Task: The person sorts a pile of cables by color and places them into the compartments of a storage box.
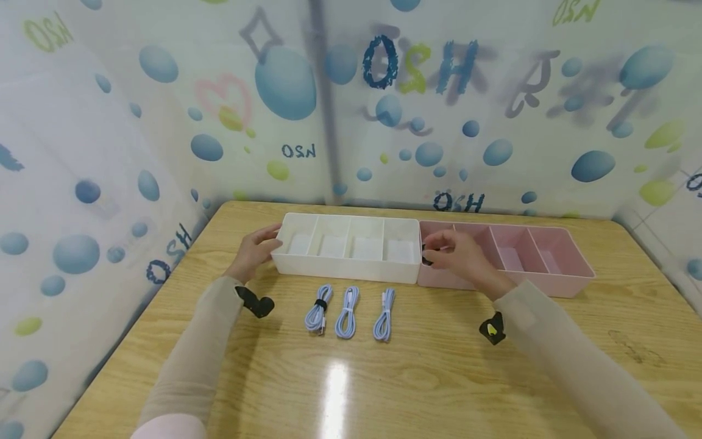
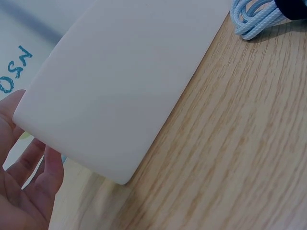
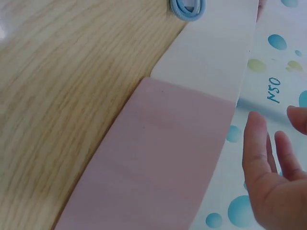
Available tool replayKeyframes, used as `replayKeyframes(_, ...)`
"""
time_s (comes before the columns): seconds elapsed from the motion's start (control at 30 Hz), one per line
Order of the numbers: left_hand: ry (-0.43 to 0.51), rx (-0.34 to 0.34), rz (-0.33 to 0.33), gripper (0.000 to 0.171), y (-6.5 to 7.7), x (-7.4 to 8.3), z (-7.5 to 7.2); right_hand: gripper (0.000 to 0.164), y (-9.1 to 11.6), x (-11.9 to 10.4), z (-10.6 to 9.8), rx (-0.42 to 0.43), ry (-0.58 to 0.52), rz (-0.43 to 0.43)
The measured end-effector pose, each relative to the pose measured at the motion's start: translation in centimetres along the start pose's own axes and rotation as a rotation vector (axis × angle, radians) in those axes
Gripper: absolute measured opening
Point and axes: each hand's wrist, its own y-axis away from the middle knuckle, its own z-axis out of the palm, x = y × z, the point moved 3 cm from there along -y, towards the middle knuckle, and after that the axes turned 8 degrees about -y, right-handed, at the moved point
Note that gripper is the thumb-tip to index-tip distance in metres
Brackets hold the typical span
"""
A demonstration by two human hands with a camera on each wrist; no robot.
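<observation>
My left hand [image 1: 253,251] touches the left end of a white divided box [image 1: 345,267], thumb near its rim and fingers at its far side. Over the left end of a pink divided box [image 1: 548,285] is my right hand [image 1: 457,253]. In the right wrist view the fingers of that hand [image 3: 273,172] are loosely bent and apart, with nothing visible between them. A small dark thing [image 1: 426,261] shows by its fingertips in the head view; its kind is unclear. The two boxes stand end to end.
Three coiled light-blue cables lie in front of the white box: a left one [image 1: 315,317] with a black strap, a middle one [image 1: 347,314] and a right one [image 1: 384,317]. Behind the wooden table [image 1: 428,378] hangs a patterned curtain [image 1: 351,110].
</observation>
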Motion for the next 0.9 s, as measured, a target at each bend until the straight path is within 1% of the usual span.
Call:
replayKeyframes(0.1,0.003,0.004,-0.004,0.048,-0.1,-0.1,0.0,0.033,0.2,0.1,0.4,-0.007,-0.022,0.0)
replayKeyframes(0.2,-0.001,0.007,-0.006,0.048,0.0,-0.1,0.0,0.035,0.3,0.3,0.9,-0.028,-0.059,-0.017)
replayKeyframes(0.37,0.008,0.009,-0.012,0.048,-0.1,0.0,0.0,0.035,0.7,0.4,1.8,-0.058,-0.087,-0.037)
replayKeyframes(0.57,0.003,0.016,-0.029,0.048,-0.1,0.0,0.0,0.03,0.8,0.6,3.1,-0.09,-0.095,-0.022)
replayKeyframes(0.67,0.001,0.015,-0.028,0.048,-0.1,0.0,0.0,0.028,0.8,0.9,3.7,-0.098,-0.082,-0.015)
replayKeyframes(0.9,0.007,0.007,-0.024,0.049,-0.1,0.0,0.1,0.028,1.1,1.6,5.1,-0.177,-0.131,-0.048)
